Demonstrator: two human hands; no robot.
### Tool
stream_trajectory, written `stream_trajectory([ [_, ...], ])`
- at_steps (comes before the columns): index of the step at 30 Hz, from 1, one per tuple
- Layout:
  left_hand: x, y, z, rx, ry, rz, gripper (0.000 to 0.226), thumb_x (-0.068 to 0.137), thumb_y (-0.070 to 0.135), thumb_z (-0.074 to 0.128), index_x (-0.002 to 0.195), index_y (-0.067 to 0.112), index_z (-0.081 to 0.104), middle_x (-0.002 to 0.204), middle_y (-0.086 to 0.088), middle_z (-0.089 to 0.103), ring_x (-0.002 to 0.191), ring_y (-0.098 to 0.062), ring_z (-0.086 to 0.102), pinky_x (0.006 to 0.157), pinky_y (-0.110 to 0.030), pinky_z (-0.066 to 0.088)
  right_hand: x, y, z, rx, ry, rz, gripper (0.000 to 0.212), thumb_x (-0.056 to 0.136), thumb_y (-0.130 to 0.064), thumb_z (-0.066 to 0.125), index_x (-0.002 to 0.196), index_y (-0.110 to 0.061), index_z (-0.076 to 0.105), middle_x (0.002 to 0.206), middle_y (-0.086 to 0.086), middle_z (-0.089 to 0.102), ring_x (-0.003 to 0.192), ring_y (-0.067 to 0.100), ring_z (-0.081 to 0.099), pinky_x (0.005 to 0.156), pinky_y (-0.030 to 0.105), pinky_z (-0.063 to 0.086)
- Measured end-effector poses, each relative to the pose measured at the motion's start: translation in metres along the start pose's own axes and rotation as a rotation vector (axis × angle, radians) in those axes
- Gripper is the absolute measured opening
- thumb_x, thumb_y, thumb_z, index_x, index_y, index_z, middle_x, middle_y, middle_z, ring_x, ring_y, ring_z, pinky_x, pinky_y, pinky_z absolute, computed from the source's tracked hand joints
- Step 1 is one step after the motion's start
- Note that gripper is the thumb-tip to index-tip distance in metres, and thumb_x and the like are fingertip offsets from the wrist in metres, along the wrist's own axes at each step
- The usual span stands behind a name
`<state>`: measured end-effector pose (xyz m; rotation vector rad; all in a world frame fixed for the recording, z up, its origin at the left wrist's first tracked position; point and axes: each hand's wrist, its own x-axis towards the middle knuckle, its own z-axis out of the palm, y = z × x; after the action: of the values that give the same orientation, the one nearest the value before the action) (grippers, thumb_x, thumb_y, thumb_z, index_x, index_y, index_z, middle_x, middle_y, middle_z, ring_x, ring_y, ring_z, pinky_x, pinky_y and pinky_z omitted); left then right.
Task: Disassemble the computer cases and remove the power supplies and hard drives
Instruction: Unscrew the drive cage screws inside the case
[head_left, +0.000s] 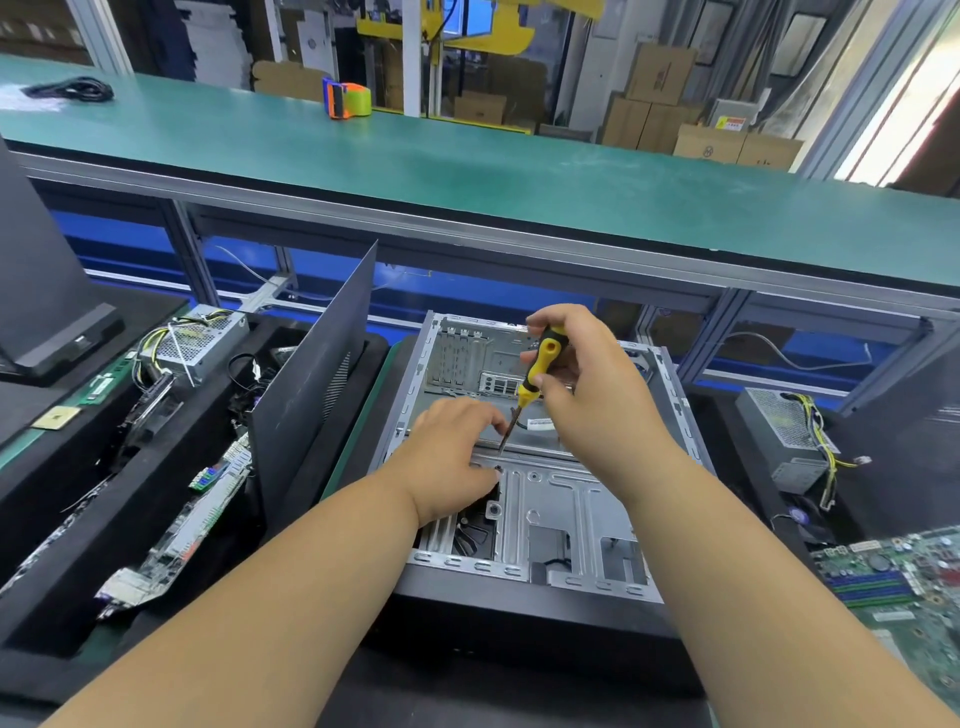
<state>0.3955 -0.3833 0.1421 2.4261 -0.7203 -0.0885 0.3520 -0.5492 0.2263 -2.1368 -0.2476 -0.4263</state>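
Observation:
An open grey computer case (670, 415) lies on its side in front of me, its inner metal drive bracket (561, 499) exposed. My right hand (587, 384) grips a yellow-and-black screwdriver (540, 364), its tip set down on the bracket's upper edge. My left hand (452, 457) rests on the bracket beside the tip, fingers curled at the shaft's lower end; whether they pinch anything is hidden. One removed power supply (202, 343) lies at the left, another power supply (784, 436) at the right.
A dark side panel (311, 395) stands upright left of the case. Circuit boards (202, 525) lie in the black tray at the left, a green motherboard (904, 577) at the right. On the green shelf (467, 171) behind sits an orange tape dispenser (348, 98).

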Motion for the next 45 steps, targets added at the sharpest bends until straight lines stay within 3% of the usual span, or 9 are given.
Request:
stream_trajectory([
  [9,-0.004,0.001,0.0,0.054,0.162,0.067,0.006,0.081,0.033,0.076,0.087,0.036,0.076,0.096,0.019,0.055,0.106,-0.004,0.046,0.108,-0.034,0.025,-0.012,0.025,-0.009,0.183,0.158,0.1,0.051,0.089,0.011,0.056,0.114,-0.033,0.054,0.115,-0.004,0.057,0.102,0.01,0.067,0.086,0.035,0.059],
  [17,-0.003,0.003,0.003,0.165,0.163,0.073,0.005,0.085,0.039,0.073,0.082,0.035,0.074,0.086,0.02,0.057,0.098,-0.006,0.048,0.099,-0.033,0.03,-0.014,0.033,-0.025,0.424,0.233,0.203,0.043,0.09,0.016,0.053,0.114,-0.02,0.053,0.11,0.011,0.06,0.101,0.019,0.069,0.076,0.02,0.057],
  [22,-0.002,0.003,0.005,0.129,0.162,0.079,0.006,0.087,0.034,0.071,0.084,0.036,0.066,0.09,0.017,0.057,0.094,-0.006,0.05,0.095,-0.028,0.03,-0.016,0.038,-0.029,0.487,0.294,0.238,0.045,0.089,0.013,0.059,0.114,-0.024,0.052,0.104,0.005,0.064,0.097,0.018,0.069,0.071,0.017,0.055],
  [28,-0.006,0.006,0.004,-0.17,0.217,-0.059,0.017,0.09,0.017,0.067,0.084,0.031,0.061,0.084,0.013,0.063,0.081,-0.004,0.059,0.074,-0.018,0.049,-0.014,0.042,-0.038,0.601,0.314,0.268,0.036,0.094,0.004,0.059,0.123,-0.016,0.055,0.1,-0.003,0.073,0.095,0.01,0.068,0.069,0.021,0.055],
  [31,-0.005,0.016,0.001,-0.416,0.302,-0.172,0.017,0.091,0.014,0.067,0.084,0.029,0.063,0.082,0.01,0.068,0.076,-0.004,0.061,0.07,-0.01,0.046,-0.014,0.04,-0.048,0.509,0.19,0.183,0.035,0.099,-0.004,0.053,0.126,-0.025,0.058,0.104,-0.008,0.072,0.1,0.001,0.066,0.077,0.019,0.053],
  [36,0.009,0.069,0.01,-0.919,0.289,-0.227,0.015,0.093,0.001,0.06,0.09,0.015,0.065,0.078,0.003,0.072,0.077,-0.01,0.062,0.074,-0.019,0.05,-0.019,0.041,-0.069,0.231,-0.019,0.044,0.039,0.102,-0.015,0.05,0.13,-0.042,0.054,0.121,-0.028,0.056,0.11,-0.006,0.055,0.094,0.012,0.043],
  [40,0.026,0.122,0.028,-1.132,0.196,-0.238,0.015,0.095,0.004,0.057,0.09,0.014,0.067,0.077,0.004,0.071,0.073,-0.006,0.06,0.069,-0.019,0.046,-0.029,0.051,-0.086,0.22,-0.025,0.12,0.025,0.091,-0.015,0.069,0.114,-0.024,0.065,0.1,-0.011,0.061,0.085,-0.008,0.057,0.075,0.008,0.045],
  [43,0.038,0.153,0.044,-1.227,0.121,-0.287,0.018,0.097,0.008,0.055,0.087,0.015,0.068,0.073,0.006,0.067,0.066,-0.004,0.055,0.065,-0.018,0.044,-0.039,0.064,-0.106,0.164,0.018,0.19,0.017,0.086,-0.015,0.076,0.102,-0.019,0.072,0.099,-0.003,0.068,0.089,0.003,0.064,0.08,0.019,0.052],
  [45,0.046,0.171,0.055,-1.306,0.07,-0.345,0.016,0.097,0.014,0.056,0.086,0.015,0.068,0.069,0.006,0.062,0.063,-0.005,0.049,0.063,-0.018,0.041,-0.048,0.074,-0.122,0.217,0.06,0.202,0.016,0.084,-0.012,0.077,0.098,-0.018,0.074,0.097,-0.003,0.071,0.088,0.001,0.065,0.076,0.013,0.05],
])
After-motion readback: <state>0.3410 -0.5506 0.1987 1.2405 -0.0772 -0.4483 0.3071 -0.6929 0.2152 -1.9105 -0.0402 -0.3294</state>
